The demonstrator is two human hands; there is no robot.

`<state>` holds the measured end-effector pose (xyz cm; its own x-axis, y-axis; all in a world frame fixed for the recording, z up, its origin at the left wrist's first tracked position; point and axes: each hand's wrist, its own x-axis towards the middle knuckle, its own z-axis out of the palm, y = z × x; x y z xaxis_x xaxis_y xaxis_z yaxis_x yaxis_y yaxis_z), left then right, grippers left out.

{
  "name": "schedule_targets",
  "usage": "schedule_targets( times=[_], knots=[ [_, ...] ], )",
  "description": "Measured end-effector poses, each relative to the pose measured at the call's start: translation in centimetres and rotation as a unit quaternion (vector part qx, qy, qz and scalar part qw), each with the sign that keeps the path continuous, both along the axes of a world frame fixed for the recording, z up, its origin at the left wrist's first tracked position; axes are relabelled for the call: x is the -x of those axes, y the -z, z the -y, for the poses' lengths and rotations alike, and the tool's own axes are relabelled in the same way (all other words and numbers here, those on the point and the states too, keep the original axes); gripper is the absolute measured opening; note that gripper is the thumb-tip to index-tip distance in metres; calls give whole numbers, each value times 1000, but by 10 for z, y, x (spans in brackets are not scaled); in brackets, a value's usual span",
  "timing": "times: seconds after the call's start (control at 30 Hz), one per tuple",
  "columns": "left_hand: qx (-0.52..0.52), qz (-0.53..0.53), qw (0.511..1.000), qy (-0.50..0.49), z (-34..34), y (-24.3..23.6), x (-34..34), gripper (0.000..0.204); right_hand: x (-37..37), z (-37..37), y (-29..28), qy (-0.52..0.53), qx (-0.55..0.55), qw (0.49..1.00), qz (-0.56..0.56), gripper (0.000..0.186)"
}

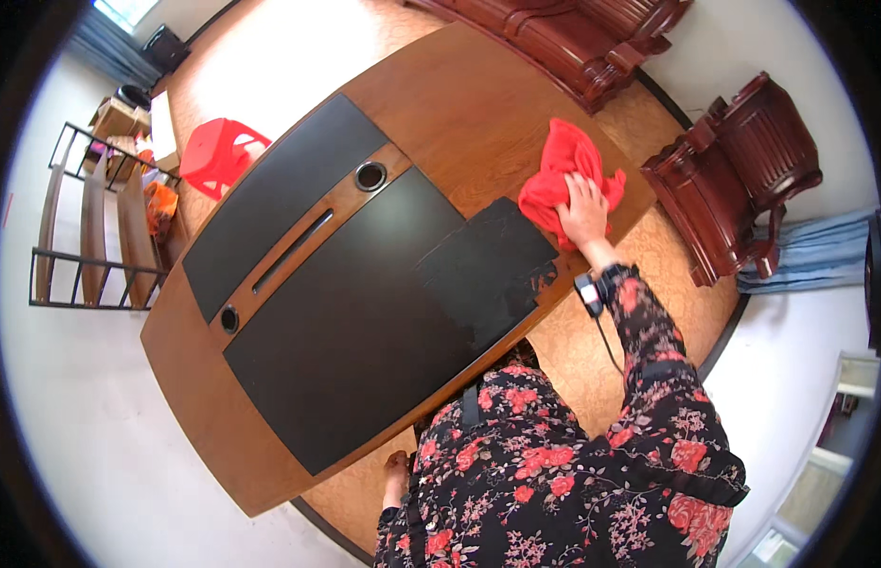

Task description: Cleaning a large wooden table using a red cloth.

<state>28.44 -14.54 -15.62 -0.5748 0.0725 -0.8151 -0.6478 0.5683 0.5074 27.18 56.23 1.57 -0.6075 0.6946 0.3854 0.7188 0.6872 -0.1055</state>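
A crumpled red cloth (pixel 565 147) lies on the right end of the brown wooden table (pixel 431 85). My right hand (pixel 583 208) is on top of the cloth, its fingers bent over the folds and pressing them against the wood. To the left of the cloth, the black inlaid panel (pixel 374 284) has a darker, wet-looking patch (pixel 488 270) with an uneven edge. Low beside my body, below the table's near edge, hangs my left hand (pixel 396 475). It is small in view and its fingers are partly hidden, so their closure is unclear.
Two round black-rimmed holes and a slot (pixel 294 251) run between the table's dark panels. Carved wooden chairs (pixel 739 180) stand at the right and back. Beyond the table's left side are a red plastic stool (pixel 218 156) and a shelf rack (pixel 95 227) lying near boxes.
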Motion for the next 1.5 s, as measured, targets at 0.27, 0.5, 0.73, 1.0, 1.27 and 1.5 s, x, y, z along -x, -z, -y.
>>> schedule_targets(
  times=[0.27,0.5,0.73,1.0,1.27,1.5],
  knots=[
    [-20,129,972,197,-32,-33,92,35,-44,177,-10,-78,47,995,31,57],
    [20,97,995,-14,-11,-69,78,32,17,220,-25,-220,82,970,56,58],
    [40,52,996,-67,49,-83,12,26,163,236,-3,-245,45,968,1,61],
    [33,29,991,-125,72,-77,-60,26,235,414,-2,-481,99,870,47,50],
    [13,69,987,-144,47,-77,-57,33,116,358,-32,-773,128,611,114,60],
    [-45,74,966,-242,44,-73,-46,37,177,268,-13,-544,54,835,59,58]
  ],
)
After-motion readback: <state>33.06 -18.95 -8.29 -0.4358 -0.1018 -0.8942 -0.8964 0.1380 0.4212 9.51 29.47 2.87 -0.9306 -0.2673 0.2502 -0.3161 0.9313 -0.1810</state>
